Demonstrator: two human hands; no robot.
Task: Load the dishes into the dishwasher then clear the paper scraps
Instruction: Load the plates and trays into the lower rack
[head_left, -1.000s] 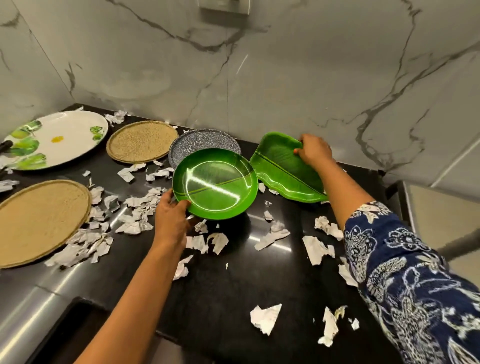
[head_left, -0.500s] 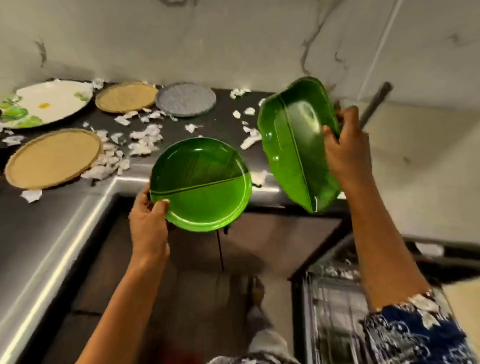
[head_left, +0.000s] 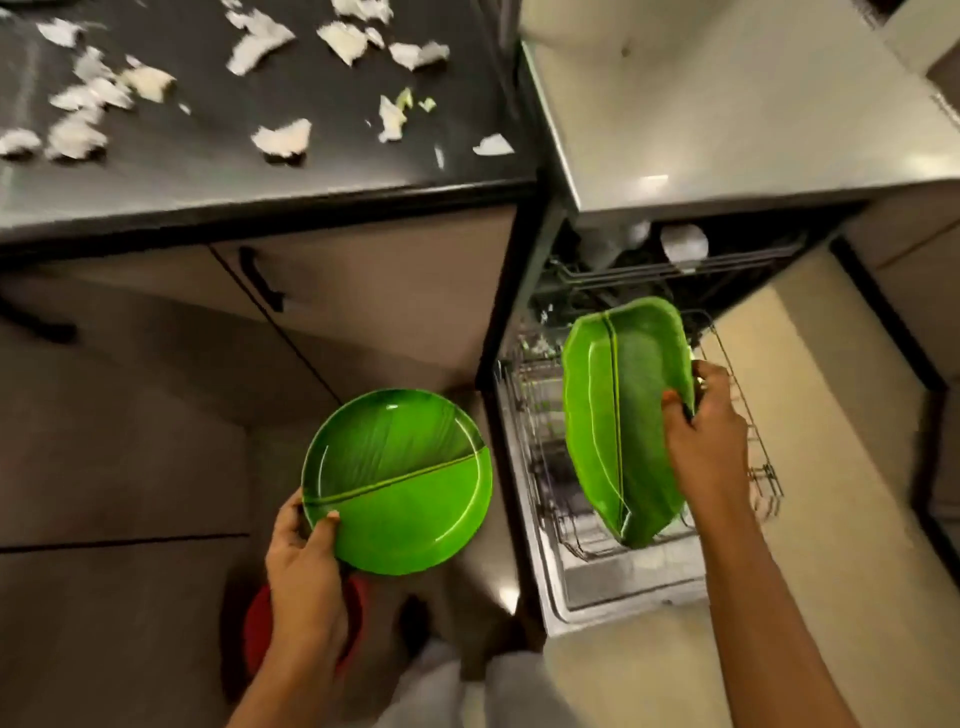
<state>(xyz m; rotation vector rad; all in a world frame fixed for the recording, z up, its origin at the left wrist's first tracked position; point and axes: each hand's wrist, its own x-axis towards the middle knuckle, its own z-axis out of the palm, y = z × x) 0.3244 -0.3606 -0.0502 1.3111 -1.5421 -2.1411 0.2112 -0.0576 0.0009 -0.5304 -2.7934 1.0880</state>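
My left hand (head_left: 304, 566) grips the near rim of a round green plate (head_left: 410, 488), held flat in front of the cabinet. My right hand (head_left: 709, 436) grips the right edge of a leaf-shaped green plate (head_left: 613, 415), tilted on edge over the pulled-out lower rack (head_left: 535, 426) of the open dishwasher (head_left: 623, 587). The plate's lower tip sits down among the rack wires. Several white paper scraps (head_left: 283, 137) lie scattered on the black counter (head_left: 260, 171) at the top left.
The dishwasher's steel top (head_left: 727, 130) stands right of the counter. An upper rack (head_left: 675, 265) holds white dishes. Cabinet doors with black handles (head_left: 262, 283) are below the counter. A red object (head_left: 257, 629) sits on the floor by my feet.
Both plates have come off the counter and down. My view turned toward the floor and the open dishwasher; the leaf plate now sits over the lower rack.
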